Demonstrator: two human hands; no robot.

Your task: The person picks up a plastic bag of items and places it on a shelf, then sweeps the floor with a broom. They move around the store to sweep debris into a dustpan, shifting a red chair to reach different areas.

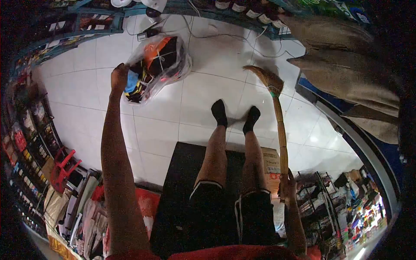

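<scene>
My left hand is stretched forward and closed on the edge of a clear plastic bag. Dark, orange, blue and yellow-striped items show through the plastic. In my right hand, low at my right side, is the handle of a straw broom. The broom's bristle head points away from me over the white tiles, its tip bent to the left.
Cables trail across the white tile floor at the far side. Brown cloth drapes at the right. A cardboard box sits beside my right leg, a red plastic stool at the left. Stocked shelves surround the floor.
</scene>
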